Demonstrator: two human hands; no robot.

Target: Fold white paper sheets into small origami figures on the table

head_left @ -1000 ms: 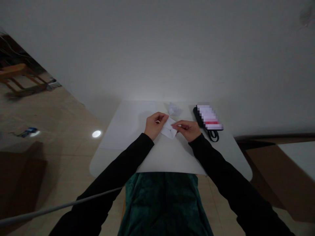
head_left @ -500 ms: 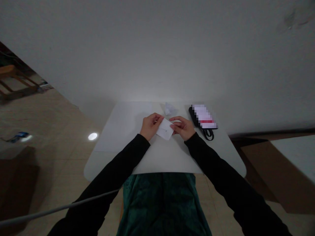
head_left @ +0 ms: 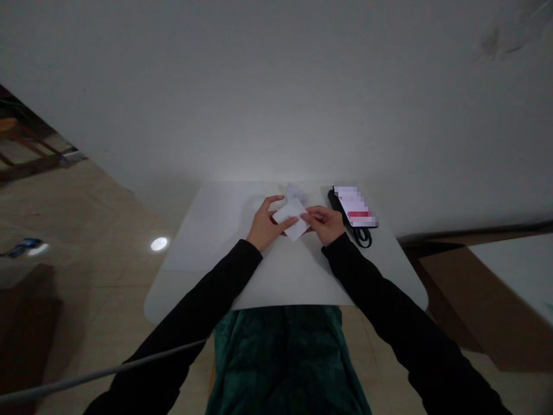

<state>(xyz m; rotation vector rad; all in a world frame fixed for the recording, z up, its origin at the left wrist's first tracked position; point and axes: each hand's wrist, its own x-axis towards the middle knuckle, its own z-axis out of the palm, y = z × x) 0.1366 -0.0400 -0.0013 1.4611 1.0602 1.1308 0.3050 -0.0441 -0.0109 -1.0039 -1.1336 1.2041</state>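
Note:
A small white square card (head_left: 297,232) is held between both hands above the table, one corner pointing toward me. My left hand (head_left: 263,223) grips its left side, the thumb lying across the face and the index finger raised off the edge. On the right side, my right hand (head_left: 325,223) pinches it with thumb and fingers. The fingertips behind the card are hidden. Just beyond it lies a crumpled, whitish, see-through wrapper (head_left: 296,191), partly covered by the card.
The white table (head_left: 285,285) stands against a grey wall (head_left: 276,104). A large pale sheet (head_left: 207,230) covers its left part. At the back right, a phone (head_left: 358,206) with a blurred screen rests on a black strapped object (head_left: 363,237). A grey cable (head_left: 108,369) crosses at lower left.
My left thumb has moved across the card's face and its index finger has lifted away. The card has turned and shifted slightly up; the small mark is now covered.

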